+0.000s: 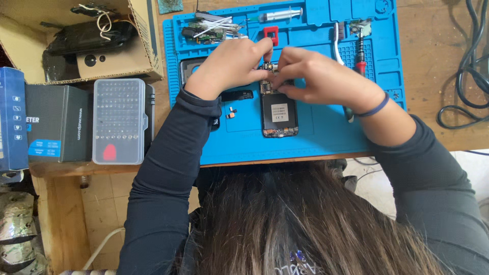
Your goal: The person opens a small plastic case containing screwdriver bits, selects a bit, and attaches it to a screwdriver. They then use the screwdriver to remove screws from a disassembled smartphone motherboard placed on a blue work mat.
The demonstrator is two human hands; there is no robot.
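Note:
An opened black smartphone (pixel 278 116) lies back-up on the blue repair mat (pixel 316 132), its battery and circuit board showing. My left hand (pixel 232 63) and my right hand (pixel 316 76) meet over the phone's top end, fingertips pinched together on the upper circuit board. Whether a small part or tool sits between the fingers is hidden. A black plastic cover piece (pixel 237 95) and two tiny parts (pixel 232 113) lie on the mat just left of the phone.
A red pry tool (pixel 271 34), syringe (pixel 277 14), white brush (pixel 338 43), screwdriver (pixel 360 48) and loose electronics (pixel 209 29) sit at the mat's far side. A clear bit case (pixel 119 121), dark boxes (pixel 56 122) and a cardboard box (pixel 86 40) stand left. Cables (pixel 471 66) lie right.

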